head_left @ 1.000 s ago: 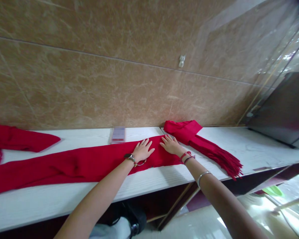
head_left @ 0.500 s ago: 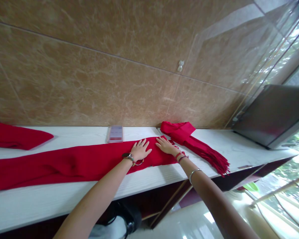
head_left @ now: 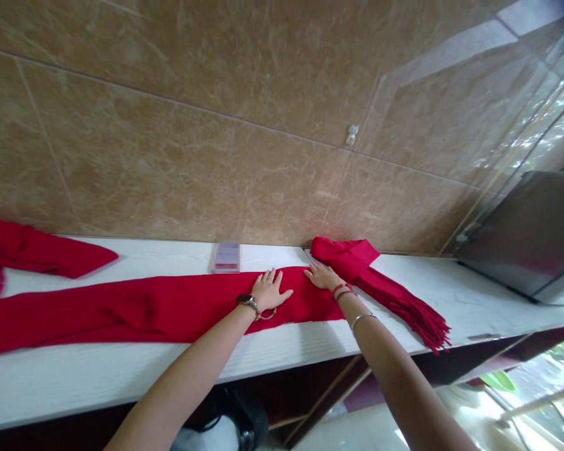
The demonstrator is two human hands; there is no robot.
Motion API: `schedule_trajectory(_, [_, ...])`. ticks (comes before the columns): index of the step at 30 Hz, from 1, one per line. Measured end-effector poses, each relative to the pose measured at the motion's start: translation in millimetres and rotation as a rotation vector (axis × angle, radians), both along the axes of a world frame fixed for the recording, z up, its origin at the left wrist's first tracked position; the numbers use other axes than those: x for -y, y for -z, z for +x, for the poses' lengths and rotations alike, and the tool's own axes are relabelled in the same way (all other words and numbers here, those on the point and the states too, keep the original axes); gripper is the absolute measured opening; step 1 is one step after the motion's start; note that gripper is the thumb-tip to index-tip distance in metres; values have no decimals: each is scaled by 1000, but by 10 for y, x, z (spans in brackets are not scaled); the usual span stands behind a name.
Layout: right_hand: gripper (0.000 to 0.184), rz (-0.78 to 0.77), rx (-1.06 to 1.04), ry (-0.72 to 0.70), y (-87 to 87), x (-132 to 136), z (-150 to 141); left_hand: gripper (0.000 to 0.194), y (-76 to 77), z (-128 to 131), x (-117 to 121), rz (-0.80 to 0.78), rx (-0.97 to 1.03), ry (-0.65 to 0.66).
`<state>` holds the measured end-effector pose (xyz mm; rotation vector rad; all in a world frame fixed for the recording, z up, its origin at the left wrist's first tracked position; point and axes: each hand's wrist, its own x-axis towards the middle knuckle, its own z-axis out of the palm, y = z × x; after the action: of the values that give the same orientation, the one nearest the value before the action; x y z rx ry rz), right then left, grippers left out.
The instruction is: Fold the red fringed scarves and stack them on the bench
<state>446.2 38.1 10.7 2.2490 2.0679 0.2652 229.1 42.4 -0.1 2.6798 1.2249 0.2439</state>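
A long red scarf [head_left: 178, 307] lies stretched out along the white counter, running off toward the left edge. My left hand [head_left: 269, 291] rests flat on it with fingers spread. Close to the scarf's right end, my right hand [head_left: 321, 277] lies palm down with its fingers extended, touching the cloth. Just beyond that hand is a second red scarf [head_left: 357, 260], folded over at the top, its fringe trailing toward the counter's front edge. More red cloth [head_left: 51, 250] sits at the far left by the wall.
A phone-like flat device [head_left: 226, 257] lies behind the scarf near the tiled wall. A dark grey box-shaped appliance [head_left: 526, 235] stands at the right end of the white counter [head_left: 98, 382]. Below the front edge are open shelves and a black object [head_left: 244, 413].
The view has shifted slightly, showing more at the left. My right hand has smoothed toward the scarf's right end, where the fringe strands no longer show. Left hand stays flat.
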Motion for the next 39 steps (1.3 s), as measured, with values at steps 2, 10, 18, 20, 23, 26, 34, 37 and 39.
schedule_trajectory(2, [51, 48, 16, 7, -92, 56, -40, 75, 9, -3, -3, 7, 3, -4])
schedule_trajectory(10, [45, 107, -1, -322, 241, 549, -239, 77, 55, 1, -50, 14, -15, 24])
schedule_trajectory(18, [37, 42, 186, -292, 257, 744, 238, 78, 75, -13, -76, 13, -6, 27])
schedule_trajectory(20, [37, 9, 192, -216, 195, 761, 249, 78, 62, -16, -71, 9, -3, 28])
schedule_trajectory(23, [39, 99, 118, -150, 85, 679, 83, 76, 38, -18, -60, 5, -6, 31])
schedule_trajectory(26, [47, 166, 3, -184, 33, 500, -174, 75, 27, -18, -58, 14, -10, 32])
schedule_trajectory(34, [41, 14, -3, -205, 193, 346, -86, 76, 48, -20, -75, 7, -11, 35])
schedule_trajectory(37, [39, -3, 1, -143, 156, 406, 107, 76, 48, -19, -66, 12, -6, 27])
schedule_trajectory(39, [39, 17, -4, -95, 107, 430, 164, 76, 50, -18, -65, 9, -5, 28])
